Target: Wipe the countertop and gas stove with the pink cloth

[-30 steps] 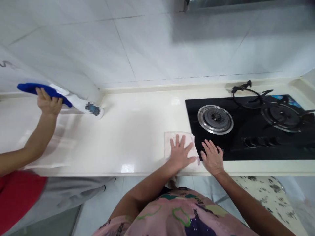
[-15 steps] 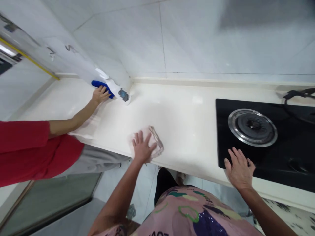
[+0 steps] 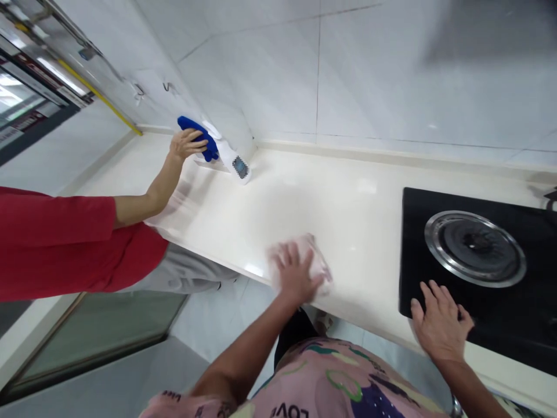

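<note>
My left hand lies flat on a crumpled pale pink cloth, pressing it onto the cream counter. My right hand rests with spread fingers on the front edge of a black glass gas hob, holding nothing. Farther left, a co-worker's hand in a red sleeve grips a blue cloth against the white wall tiles.
A white bottle with a blurred label lies in the counter's back corner. A steel burner ring is set in the hob. The co-worker stands at the counter's front edge, and a glass-fronted appliance is at far left.
The view has swung left. My left hand has slid the cloth along the counter, away from the hob, and the cloth is more bunched. The co-worker's hand has moved higher on the wall.
</note>
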`<state>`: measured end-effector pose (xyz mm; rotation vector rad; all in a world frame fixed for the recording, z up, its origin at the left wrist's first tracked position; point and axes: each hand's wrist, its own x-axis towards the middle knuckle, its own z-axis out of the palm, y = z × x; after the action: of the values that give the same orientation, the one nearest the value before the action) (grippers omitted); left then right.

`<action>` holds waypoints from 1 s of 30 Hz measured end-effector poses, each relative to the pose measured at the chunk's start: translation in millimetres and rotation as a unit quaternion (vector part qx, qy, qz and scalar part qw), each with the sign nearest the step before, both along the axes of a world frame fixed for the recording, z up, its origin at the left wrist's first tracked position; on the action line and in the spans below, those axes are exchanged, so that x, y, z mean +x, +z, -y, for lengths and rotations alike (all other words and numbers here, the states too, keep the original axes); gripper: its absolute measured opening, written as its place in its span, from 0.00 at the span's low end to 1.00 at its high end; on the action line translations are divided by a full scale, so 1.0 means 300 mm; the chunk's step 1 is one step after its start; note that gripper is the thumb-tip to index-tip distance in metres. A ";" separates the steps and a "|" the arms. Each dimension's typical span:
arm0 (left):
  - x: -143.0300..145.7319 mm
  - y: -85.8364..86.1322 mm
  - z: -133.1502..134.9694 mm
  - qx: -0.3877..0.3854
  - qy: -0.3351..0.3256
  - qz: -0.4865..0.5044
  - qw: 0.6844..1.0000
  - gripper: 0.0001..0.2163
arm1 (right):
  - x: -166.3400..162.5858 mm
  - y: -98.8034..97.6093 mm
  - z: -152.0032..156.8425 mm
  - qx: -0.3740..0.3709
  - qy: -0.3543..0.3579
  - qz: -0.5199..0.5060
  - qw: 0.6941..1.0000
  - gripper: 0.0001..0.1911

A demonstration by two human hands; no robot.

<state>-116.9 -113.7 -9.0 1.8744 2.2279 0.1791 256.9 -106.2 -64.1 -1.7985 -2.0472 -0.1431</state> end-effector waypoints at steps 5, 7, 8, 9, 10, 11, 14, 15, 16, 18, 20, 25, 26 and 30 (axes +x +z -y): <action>0.269 -0.019 0.051 0.032 -0.220 0.069 0.972 0.42 | 0.007 -0.011 -0.002 0.000 -0.003 0.003 1.000 0.31; 0.258 -0.017 0.060 0.036 -0.238 0.073 0.968 0.42 | 0.008 -0.010 -0.003 -0.003 -0.003 0.009 1.000 0.30; 0.229 -0.016 0.063 0.036 -0.230 0.071 0.970 0.42 | 0.008 -0.009 -0.004 -0.004 -0.003 0.012 1.000 0.30; 0.187 -0.016 0.064 0.035 -0.209 0.066 0.975 0.42 | 0.007 -0.007 -0.004 -0.005 -0.003 0.015 1.000 0.30; 0.133 -0.015 0.064 0.032 -0.178 0.057 0.982 0.42 | 0.006 -0.004 -0.004 -0.007 -0.003 0.017 1.000 0.30; 0.069 -0.013 0.062 0.027 -0.136 0.043 0.989 0.42 | 0.005 -0.002 -0.004 -0.009 -0.002 0.018 1.000 0.30; -0.163 0.011 0.044 -0.015 0.000 -0.021 1.000 0.38 | 0.000 0.001 -0.004 -0.016 -0.003 0.016 1.000 0.30; -0.248 0.025 0.035 -0.030 0.042 -0.043 0.998 0.36 | -0.002 0.001 -0.005 -0.017 -0.004 0.015 1.000 0.31; -0.332 0.043 0.025 -0.044 0.075 -0.064 0.994 0.35 | -0.004 0.002 -0.005 -0.018 -0.005 0.014 1.000 0.31; -0.484 0.081 0.005 -0.067 0.134 -0.102 0.984 0.33 | -0.009 0.004 -0.005 -0.018 -0.008 0.013 1.000 0.31; -0.591 0.107 -0.012 -0.090 0.190 -0.106 0.972 0.34 | -0.015 0.007 -0.006 -0.021 -0.010 0.014 1.000 0.31; -0.518 0.080 -0.026 -0.078 0.198 -0.096 0.972 0.37 | -0.028 0.013 -0.010 -0.023 -0.016 0.019 0.999 0.29; -0.448 0.064 -0.023 -0.072 0.169 -0.100 0.978 0.38 | -0.029 0.013 -0.010 -0.021 -0.016 0.021 0.999 0.29; -0.097 0.006 -0.001 -0.017 -0.027 -0.069 0.997 0.42 | -0.030 0.011 -0.011 -0.019 -0.015 0.026 0.999 0.28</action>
<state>-146.0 -113.3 -7.3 1.9822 2.2485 0.0025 247.9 -103.0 -60.8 -1.8673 -2.0715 -0.1616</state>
